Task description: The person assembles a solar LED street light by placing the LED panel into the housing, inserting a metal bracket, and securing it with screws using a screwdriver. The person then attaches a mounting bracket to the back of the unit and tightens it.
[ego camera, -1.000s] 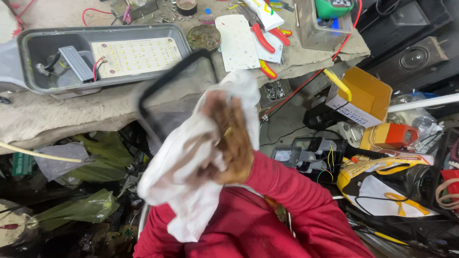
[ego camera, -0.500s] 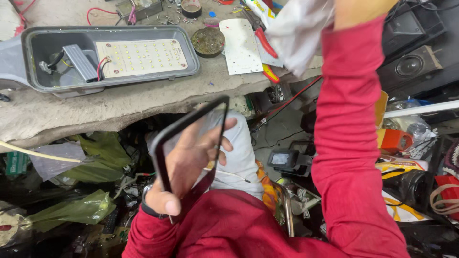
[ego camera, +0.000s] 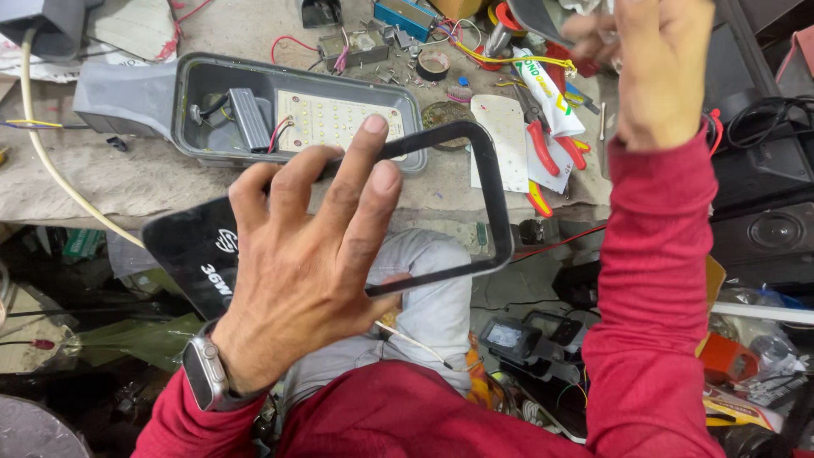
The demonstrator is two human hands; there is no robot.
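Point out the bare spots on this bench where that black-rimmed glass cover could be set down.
Free: the bench strip in front of the grey lamp housing, left of the white board. Crowded: the back right, with red-handled pliers, tube, wires. The left hand holds the glass cover.

Your left hand [ego camera: 314, 271] grips the black-framed glass cover [ego camera: 356, 212] flat from above, fingers spread across it, just in front of the open grey lamp housing [ego camera: 170, 93] with its LED board [ego camera: 339, 119] on the workbench [ego camera: 110, 182]. Your right hand [ego camera: 657, 68] is raised near the red-handled pliers [ego camera: 551, 140], far from the cover
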